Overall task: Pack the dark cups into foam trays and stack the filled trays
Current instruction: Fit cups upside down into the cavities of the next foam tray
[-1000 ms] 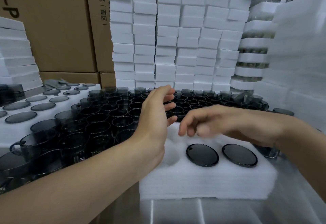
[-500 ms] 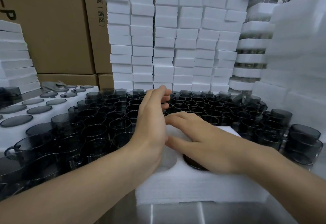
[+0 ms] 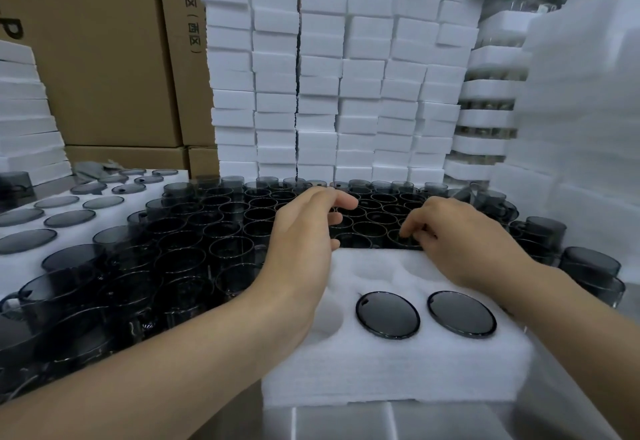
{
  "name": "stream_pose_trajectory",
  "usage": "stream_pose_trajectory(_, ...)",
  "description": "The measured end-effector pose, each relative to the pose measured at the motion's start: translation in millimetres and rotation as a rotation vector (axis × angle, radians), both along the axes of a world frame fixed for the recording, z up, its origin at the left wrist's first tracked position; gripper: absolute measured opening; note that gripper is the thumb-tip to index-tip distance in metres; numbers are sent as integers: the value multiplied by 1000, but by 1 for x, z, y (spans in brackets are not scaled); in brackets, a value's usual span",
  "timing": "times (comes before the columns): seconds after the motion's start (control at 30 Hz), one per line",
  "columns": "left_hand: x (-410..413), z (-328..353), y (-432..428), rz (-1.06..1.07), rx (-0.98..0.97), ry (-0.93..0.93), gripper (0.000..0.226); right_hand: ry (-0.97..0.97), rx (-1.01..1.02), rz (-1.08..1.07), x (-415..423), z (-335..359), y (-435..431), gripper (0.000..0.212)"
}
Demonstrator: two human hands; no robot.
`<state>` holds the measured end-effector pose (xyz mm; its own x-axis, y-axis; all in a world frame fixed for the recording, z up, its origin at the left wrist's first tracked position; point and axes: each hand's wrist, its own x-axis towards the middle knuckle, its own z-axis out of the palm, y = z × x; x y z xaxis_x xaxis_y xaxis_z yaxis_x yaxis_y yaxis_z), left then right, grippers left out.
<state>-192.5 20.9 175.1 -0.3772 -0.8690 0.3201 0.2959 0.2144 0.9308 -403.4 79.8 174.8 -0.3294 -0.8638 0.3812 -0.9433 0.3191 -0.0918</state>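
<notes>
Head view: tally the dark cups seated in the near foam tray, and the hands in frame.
Dark cups seated in the near foam tray: 2
Hands, left hand and right hand: 2
Total: 4

Smoky dark cups (image 3: 221, 221), white foam tray (image 3: 398, 367), white foam stacks (image 3: 322, 76), brown cardboard boxes (image 3: 104, 58).

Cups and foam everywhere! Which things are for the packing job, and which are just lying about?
For the job: foam tray, packed cups in it, loose cups, left hand, right hand, filled trays at the left.

Just lying about: cardboard boxes, foam stacks behind, untouched.
</notes>
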Motion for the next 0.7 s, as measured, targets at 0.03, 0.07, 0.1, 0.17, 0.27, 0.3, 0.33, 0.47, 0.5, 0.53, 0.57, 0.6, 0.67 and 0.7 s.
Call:
stream_pose_trajectory(0.03,0,0,0,2,1,-3,39,8,16,-25,0,-1,-1,23)
stream_pose_trajectory(0.07,0,0,0,4,4,-5,39,-6,23,-47,-1,-2,-1,23)
stream_pose_trajectory(0.1,0,0,0,4,5,-7,40,-37,33,-68,-1,-2,-1,28)
stream_pose_trajectory(0.17,0,0,0,0,2,-13,40,-97,45,-116,-4,-1,-1,36)
stream_pose_trajectory(0.27,-1,-1,-1,-2,-11,-22,41,-136,33,-173,-6,-1,0,39)
stream_pose_trajectory(0.3,-1,-1,-1,-2,-14,-24,42,-148,23,-183,-6,-1,-1,39)
stream_pose_trajectory(0.33,-1,-2,-2,-1,-18,-25,42,-160,12,-189,-5,-2,-1,39)
stream_pose_trajectory(0.47,-2,-3,-3,1,-28,-26,43,-203,-9,-149,-2,-3,-2,36)
stream_pose_trajectory(0.5,-2,-3,-4,0,-31,-26,43,-200,-19,-139,-1,-3,-2,37)
stream_pose_trajectory(0.53,-1,-4,-4,-1,-34,-27,42,-188,-30,-136,0,-3,-2,38)
stream_pose_trajectory(0.57,-1,-4,-5,-3,-36,-29,41,-168,-44,-138,1,-3,-1,37)
stream_pose_trajectory(0.6,-1,-4,-5,-5,-37,-31,40,-142,-66,-141,1,-2,-1,36)
stream_pose_trajectory(0.67,-1,-5,-5,-6,-35,-33,39,-82,-144,-130,3,0,1,32)
stream_pose_trajectory(0.7,-1,-5,-6,-6,-35,-33,38,-50,-201,-110,5,1,2,31)
